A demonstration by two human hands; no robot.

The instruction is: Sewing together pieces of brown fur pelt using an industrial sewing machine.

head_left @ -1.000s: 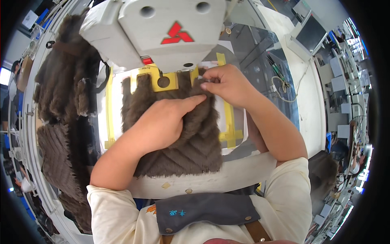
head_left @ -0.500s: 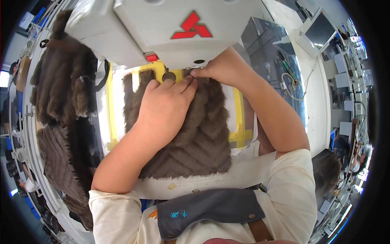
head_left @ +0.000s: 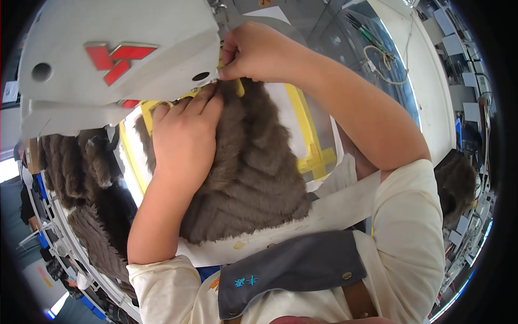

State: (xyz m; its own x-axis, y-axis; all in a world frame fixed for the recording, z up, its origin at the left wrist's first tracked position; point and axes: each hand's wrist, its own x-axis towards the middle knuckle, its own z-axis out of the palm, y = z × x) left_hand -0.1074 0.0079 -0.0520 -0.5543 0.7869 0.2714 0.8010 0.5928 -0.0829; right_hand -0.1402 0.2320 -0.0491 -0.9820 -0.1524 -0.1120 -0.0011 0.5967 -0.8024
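A brown fur piece with chevron ridges lies in front of a white sewing machine bearing a red emblem. My left hand rests palm down on the fur, fingers stretched toward the underside of the machine head, their tips partly hidden. At the right edge of the machine head, my right hand has its fingers curled and thumb bent inward. What its fingers grip, if anything, is hidden against the machine. The far end of the fur passes out of sight below the head.
Yellow tape edges the white work surface around the fur. More brown fur is heaped at the left. At the right lie green-handled tweezers and a looped cord. Another fur bundle sits beyond my right arm.
The view has turned, so the machine shows farther left. My right hand has left the spot beside my left fingertips and risen along the machine head's right side. My left hand stays on the fur.
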